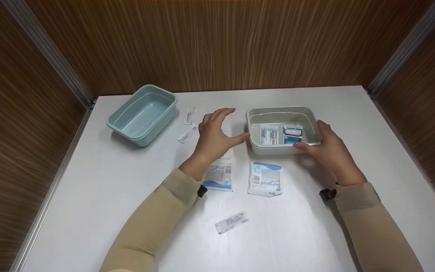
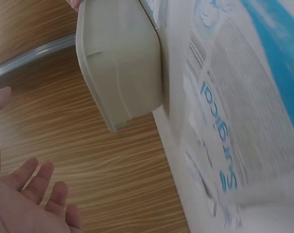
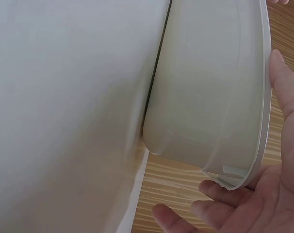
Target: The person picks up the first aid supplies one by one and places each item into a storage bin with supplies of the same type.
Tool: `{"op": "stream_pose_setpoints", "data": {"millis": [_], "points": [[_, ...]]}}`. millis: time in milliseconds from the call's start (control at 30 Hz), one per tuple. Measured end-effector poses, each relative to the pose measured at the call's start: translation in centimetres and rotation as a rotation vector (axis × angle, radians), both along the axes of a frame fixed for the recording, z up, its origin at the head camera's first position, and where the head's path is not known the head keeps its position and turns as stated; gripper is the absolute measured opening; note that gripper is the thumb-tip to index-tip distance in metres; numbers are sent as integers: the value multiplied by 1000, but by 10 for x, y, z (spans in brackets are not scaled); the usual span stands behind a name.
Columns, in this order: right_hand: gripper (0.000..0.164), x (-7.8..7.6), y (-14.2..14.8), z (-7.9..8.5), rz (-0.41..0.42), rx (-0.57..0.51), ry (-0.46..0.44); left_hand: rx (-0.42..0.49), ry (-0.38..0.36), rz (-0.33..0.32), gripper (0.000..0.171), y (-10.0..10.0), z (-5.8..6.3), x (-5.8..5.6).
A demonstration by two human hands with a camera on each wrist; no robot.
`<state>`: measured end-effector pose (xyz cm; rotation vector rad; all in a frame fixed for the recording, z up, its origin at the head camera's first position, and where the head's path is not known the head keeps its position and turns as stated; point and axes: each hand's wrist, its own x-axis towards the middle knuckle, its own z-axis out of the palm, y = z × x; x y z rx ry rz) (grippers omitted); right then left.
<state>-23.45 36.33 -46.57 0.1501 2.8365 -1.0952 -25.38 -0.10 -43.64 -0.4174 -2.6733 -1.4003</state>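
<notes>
A beige plastic container (image 1: 278,150) stands on the white table, with a white printed packet (image 1: 269,135) and teal-and-white packets (image 1: 293,135) inside. My right hand (image 1: 332,155) holds its right end, thumb at the front rim and fingers around the corner; the right wrist view shows the thumb (image 3: 285,87) against the rim. To the left, my left hand (image 1: 213,138) is raised with fingers spread and thumb tip close to the container's left side. Whether that thumb touches is unclear. Below it lies a blue-and-white "Surgical" packet (image 1: 218,177), partly hidden by the wrist.
Another "Surgical" packet (image 1: 266,179) lies in front of the container. A small paper-wrapped strip (image 1: 232,223) is nearer the front. Two similar strips (image 1: 190,116) lie by a light blue container (image 1: 142,140) at back left. Wood-grain panels (image 1: 217,45) enclose the table.
</notes>
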Motion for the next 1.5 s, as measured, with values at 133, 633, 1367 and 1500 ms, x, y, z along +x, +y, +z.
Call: {"op": "stream_pose_setpoints", "data": {"millis": [133,633,1367,1500], "points": [[147,-2,-1,0,4,29,2,-28,-6,15,88,-19,-1,13],[140,-2,4,4,6,38,11,-88,-84,8,87,-69,-16,38],[145,2,4,3,0,59,-8,-197,-275,-204,114,-94,-45,41],[143,0,4,2,-8,50,-12,-230,-270,-270,122,-100,-51,37]]}}
